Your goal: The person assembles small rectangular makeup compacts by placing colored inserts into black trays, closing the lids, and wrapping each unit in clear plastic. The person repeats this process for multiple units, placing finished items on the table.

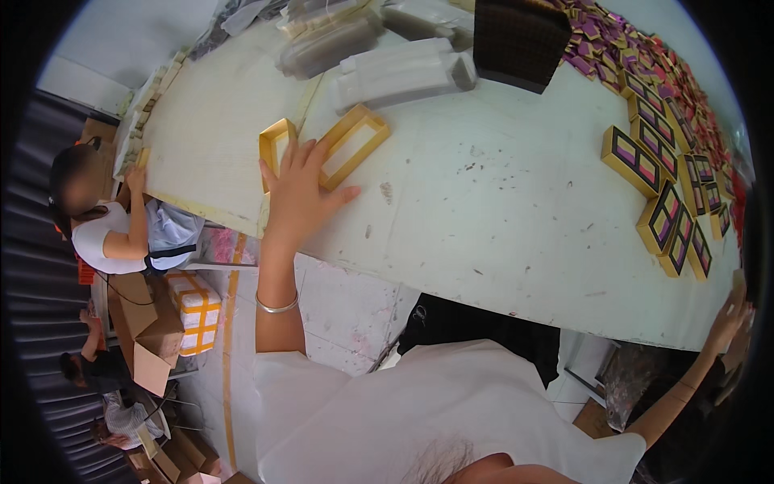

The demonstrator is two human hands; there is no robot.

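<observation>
Your white cotton shirt (419,403) fills the foreground. Left hand (300,189): open, fingers spread flat on the white worktable (484,202), fingertips touching two gold rectangular cardboard box frames (355,145) at the table edge, likely steadying them. Gold boxes with purple inserts (661,185): ranked along the far right. Right hand (730,319): at the table's right edge; I cannot tell its grip.
</observation>
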